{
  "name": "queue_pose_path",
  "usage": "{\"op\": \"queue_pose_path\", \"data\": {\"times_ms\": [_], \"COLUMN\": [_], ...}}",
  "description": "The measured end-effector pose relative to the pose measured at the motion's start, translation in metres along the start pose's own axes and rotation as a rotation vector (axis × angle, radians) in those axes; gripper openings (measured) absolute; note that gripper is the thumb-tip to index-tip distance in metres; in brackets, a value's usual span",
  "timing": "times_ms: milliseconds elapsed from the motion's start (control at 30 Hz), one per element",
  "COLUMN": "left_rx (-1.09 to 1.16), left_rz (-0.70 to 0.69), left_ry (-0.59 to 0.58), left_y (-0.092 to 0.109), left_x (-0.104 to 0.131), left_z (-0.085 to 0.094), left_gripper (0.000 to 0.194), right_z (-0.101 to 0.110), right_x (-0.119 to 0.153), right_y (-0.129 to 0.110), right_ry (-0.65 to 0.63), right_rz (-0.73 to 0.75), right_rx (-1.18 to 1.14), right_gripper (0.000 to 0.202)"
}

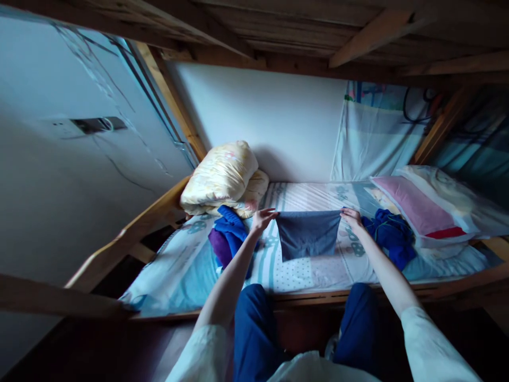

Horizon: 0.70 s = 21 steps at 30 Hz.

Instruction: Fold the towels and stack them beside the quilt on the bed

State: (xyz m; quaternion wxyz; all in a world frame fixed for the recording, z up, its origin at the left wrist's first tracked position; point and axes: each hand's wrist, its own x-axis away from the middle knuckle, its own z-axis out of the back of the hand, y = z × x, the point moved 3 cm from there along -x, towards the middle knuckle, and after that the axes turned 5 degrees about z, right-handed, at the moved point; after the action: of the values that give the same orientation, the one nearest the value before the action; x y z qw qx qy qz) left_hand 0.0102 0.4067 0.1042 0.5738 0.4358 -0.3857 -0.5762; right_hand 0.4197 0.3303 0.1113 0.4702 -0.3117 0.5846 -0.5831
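A dark grey-blue cloth hangs stretched between my two hands above the bed. My left hand pinches its upper left corner. At the upper right corner, the fingers of my right hand are closed on the cloth. Its lower edge hangs free over the patterned bed sheet. Left of the cloth, partly behind my left forearm, lies a heap of blue and purple clothes. Dark blue crumpled clothing rests to the right of my right hand.
A folded yellowish quilt is piled at the bed's left end. Pillows, one with a pink cover, lie at the right end. Low overhead are the wooden slats of an upper bunk. A wooden rail borders the left end.
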Motion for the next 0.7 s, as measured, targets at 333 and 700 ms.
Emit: {"op": "queue_pose_path", "data": {"times_ms": [333, 700], "left_rx": [-0.024, -0.292], "left_rz": [0.035, 0.552], "left_ry": [0.002, -0.341], "left_y": [-0.09, -0.236], "left_x": [0.041, 0.162], "left_z": [-0.021, -0.08], "left_gripper": [0.036, 0.023], "right_z": [0.007, 0.006], "right_x": [0.038, 0.186], "right_y": [0.081, 0.243], "right_ry": [-0.116, -0.259], "right_rz": [0.068, -0.419], "right_rx": [0.224, 0.337], "right_gripper": [0.029, 0.007]}}
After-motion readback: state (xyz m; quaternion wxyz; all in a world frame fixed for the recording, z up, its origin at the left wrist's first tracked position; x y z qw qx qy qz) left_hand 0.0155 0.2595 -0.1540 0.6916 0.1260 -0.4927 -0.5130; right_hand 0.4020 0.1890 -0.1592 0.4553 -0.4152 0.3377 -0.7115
